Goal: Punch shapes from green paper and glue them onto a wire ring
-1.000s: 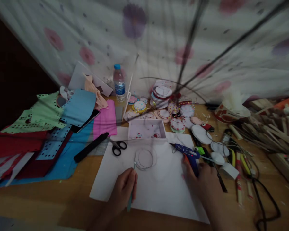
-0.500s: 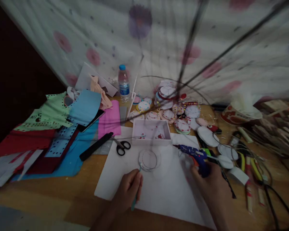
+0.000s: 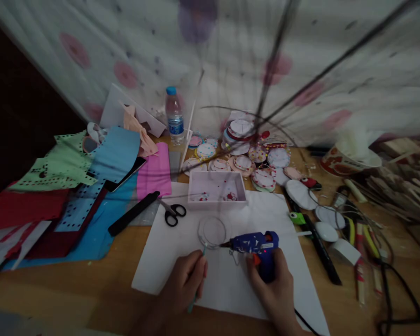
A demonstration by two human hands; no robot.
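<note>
My right hand [image 3: 275,284] is wrapped round the handle of a blue hot glue gun [image 3: 254,243], with its orange trigger by the fingers. The gun's nozzle points left, close to a thin clear ring [image 3: 213,232] over the white sheet [image 3: 227,280]. In my left hand [image 3: 191,277] is a thin teal stick [image 3: 204,252], pinched upright, its tip near the ring's lower edge. Whether tip and ring touch, I cannot tell. Just beyond stands a white box [image 3: 217,204] with small red and white pieces inside.
Black scissors [image 3: 175,215] and a long black bar [image 3: 135,213] lie left, by coloured sheets [image 3: 115,154]. Decorated round pieces [image 3: 243,164] and a water bottle [image 3: 175,116] stand behind. Right are a black marker [image 3: 322,254], white discs [image 3: 301,194], a paper tub [image 3: 346,161] and cables.
My right hand has brought the glue gun leftward from the sheet's right side to the ring. My left hand stays near the same spot, still holding the stick. The view has shifted slightly.
</note>
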